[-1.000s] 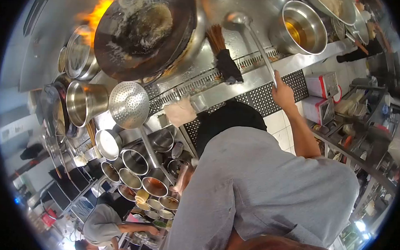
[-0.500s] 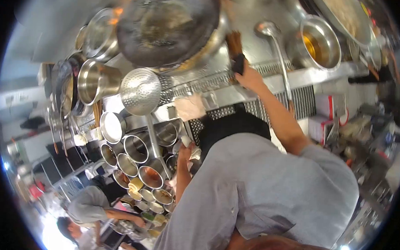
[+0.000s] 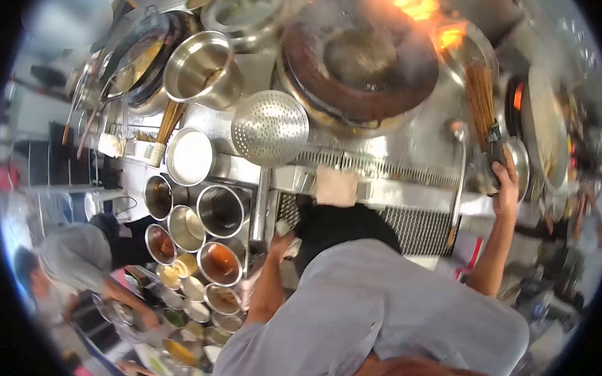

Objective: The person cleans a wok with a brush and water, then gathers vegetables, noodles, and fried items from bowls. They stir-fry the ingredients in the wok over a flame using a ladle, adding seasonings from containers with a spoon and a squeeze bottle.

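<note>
A: State of the right hand [image 3: 506,185]?
B: Clenched round the dark grip of the bamboo brush [image 3: 482,101], up at the right end of the desk [image 3: 407,192].
A: Lie of the brush?
B: Straight out of the fist, long axis running toward the far edge, bristles fanned just right of the wok [image 3: 362,64]. Close to its rim; touching or not, cannot tell.
A: And the left hand [image 3: 282,244]?
B: Low at the near edge, well apart from the brush, beside the butt end of the strainer [image 3: 270,127] handle. Something pale at the fingers. Released or clenched, cannot tell.
A: Nearer on the right, then.
B: By far, and held fast there. Wok to the left of the bristles, with flames [image 3: 420,6] over its far right rim.
A: Anything between fist and wok?
B: A ladle [image 3: 458,187], handle toward the near edge, bowl toward the far one, just left of the right wrist. No hand on it.
A: Rest of the surface?
B: Shiny steel with a slotted grate along the front and a folded cloth [image 3: 336,186] on the near edge. Strainer bowl propped left of the wok. A tall steel pot [image 3: 199,68] toward the far left corner, round seasoning tins [image 3: 220,212] crowded off the left end.
A: Room?
B: Crowded kitchen, another person [image 3: 73,259] in grey bent over bowls beyond the left end.
</note>
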### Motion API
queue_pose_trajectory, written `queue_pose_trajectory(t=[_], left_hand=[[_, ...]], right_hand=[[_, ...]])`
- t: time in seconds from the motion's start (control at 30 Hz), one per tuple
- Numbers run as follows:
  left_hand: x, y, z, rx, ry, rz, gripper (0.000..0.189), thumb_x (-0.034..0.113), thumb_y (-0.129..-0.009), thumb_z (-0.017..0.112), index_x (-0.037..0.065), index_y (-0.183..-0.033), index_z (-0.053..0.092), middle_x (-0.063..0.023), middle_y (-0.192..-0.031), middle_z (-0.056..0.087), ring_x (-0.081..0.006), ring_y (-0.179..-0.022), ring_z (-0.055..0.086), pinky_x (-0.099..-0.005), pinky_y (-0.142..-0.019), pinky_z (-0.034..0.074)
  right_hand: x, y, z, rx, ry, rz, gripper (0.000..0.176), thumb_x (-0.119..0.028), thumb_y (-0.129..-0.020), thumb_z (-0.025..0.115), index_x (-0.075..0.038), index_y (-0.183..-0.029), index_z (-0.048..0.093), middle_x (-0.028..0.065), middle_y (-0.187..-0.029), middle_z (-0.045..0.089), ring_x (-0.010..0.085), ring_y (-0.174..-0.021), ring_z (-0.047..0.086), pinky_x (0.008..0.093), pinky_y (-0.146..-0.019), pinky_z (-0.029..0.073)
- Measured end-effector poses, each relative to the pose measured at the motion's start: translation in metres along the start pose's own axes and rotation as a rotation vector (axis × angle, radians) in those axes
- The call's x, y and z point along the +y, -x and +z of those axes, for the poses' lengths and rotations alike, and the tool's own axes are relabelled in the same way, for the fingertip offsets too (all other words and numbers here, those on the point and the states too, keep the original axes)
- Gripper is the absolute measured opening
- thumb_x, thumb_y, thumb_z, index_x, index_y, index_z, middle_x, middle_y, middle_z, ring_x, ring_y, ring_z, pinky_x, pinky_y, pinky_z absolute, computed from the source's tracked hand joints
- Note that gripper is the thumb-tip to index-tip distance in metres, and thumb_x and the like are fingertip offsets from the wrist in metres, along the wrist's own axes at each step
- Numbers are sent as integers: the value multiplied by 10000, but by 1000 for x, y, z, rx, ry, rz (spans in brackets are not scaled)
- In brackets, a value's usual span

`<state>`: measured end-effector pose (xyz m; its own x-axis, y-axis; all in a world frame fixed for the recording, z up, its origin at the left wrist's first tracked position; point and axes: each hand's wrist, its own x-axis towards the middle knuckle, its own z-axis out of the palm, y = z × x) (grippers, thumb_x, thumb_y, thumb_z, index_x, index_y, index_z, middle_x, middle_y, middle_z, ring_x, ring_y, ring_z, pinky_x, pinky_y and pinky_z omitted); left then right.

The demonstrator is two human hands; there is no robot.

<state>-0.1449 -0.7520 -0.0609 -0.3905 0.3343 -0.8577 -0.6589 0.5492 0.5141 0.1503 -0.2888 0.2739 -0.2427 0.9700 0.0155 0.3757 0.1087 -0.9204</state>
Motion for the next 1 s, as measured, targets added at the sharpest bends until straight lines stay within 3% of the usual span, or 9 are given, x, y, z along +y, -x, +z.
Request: queue_pose_trajectory(t=[0.07, 0.17, 0.33, 0.53, 0.73, 0.83, 0.9, 0.97, 1.0], left_hand=[[3, 8, 8, 51, 162, -81, 461, 212, -824, 642, 48, -1227, 491, -133, -947, 629, -236, -752, 648, -388, -546, 523], [-93, -51, -15, 115, -220, 309, 417, 219, -816, 641, 30, -1172, 533, -133, -915, 634, -240, -745, 643, -368, -637, 525], [-42, 21, 30, 229, 77, 107, 434, 196, -826, 640, 8, -1200, 525, -128, -1002, 629, -210, -823, 622, -344, -705, 506], [-48, 79, 58, 450, 277, 3, 495, 206, -825, 650, -4, -1246, 493, -123, -1075, 615, -218, -931, 602, -360, -789, 488], [-75, 130, 58, 392, 13, -222, 538, 237, -839, 623, -6, -1292, 467, -155, -1129, 608, -255, -946, 612, -366, -789, 508], [-96, 110, 61, 304, -112, -202, 556, 258, -832, 630, -8, -1292, 469, -168, -1126, 616, -271, -943, 625, -378, -779, 513], [-127, 109, 45, 281, -198, -222, 574, 278, -825, 636, -10, -1293, 471, -181, -1123, 625, -287, -941, 638, -390, -768, 519], [-140, 86, 30, 310, -178, -231, 583, 288, -821, 639, -11, -1293, 471, -187, -1121, 629, -295, -939, 645, -396, -762, 521], [-149, 67, 19, 314, -79, -223, 605, 312, -816, 646, -14, -1295, 468, -193, -1131, 625, -294, -958, 642, -394, -775, 515]], right_hand=[[-72, -42, 8, -213, 200, -80, 585, -242, -792, 655, -28, -1318, 517, 120, -1176, 610, 204, -1052, 572, 285, -935, 419], [-129, -104, 50, -559, 458, -285, 598, -263, -752, 701, -6, -1270, 549, 105, -1124, 630, 155, -997, 586, 259, -861, 448], [-143, -173, 194, -1215, 890, -446, 597, -315, -719, 712, -58, -1242, 587, 134, -944, 692, 188, -825, 643, 314, -721, 496], [-67, -142, 284, -937, 398, -217, 658, -269, -744, 694, -72, -1342, 504, 93, -656, 591, 165, -426, 503, 324, -386, 400], [-59, -243, 243, -1406, 733, -604, 647, -296, -749, 706, -91, -1333, 518, 123, -1032, 673, 196, -744, 622, 314, -548, 520], [-108, -183, 286, -1048, 598, -87, 680, -321, -737, 726, -71, -1332, 510, 140, -1091, 665, 205, -821, 656, 372, -600, 533], [-105, -174, 266, -1196, 586, -179, 654, -317, -740, 722, -68, -1314, 532, 156, -1109, 658, 206, -796, 659, 358, -639, 533], [-74, -219, 239, -1415, 569, -680, 600, -292, -751, 711, -66, -1287, 562, 168, -1127, 652, 202, -831, 657, 320, -684, 527], [-79, -233, 228, -1469, 569, -531, 587, -278, -753, 712, -59, -1278, 568, 158, -1116, 654, 192, -852, 647, 312, -704, 518]])
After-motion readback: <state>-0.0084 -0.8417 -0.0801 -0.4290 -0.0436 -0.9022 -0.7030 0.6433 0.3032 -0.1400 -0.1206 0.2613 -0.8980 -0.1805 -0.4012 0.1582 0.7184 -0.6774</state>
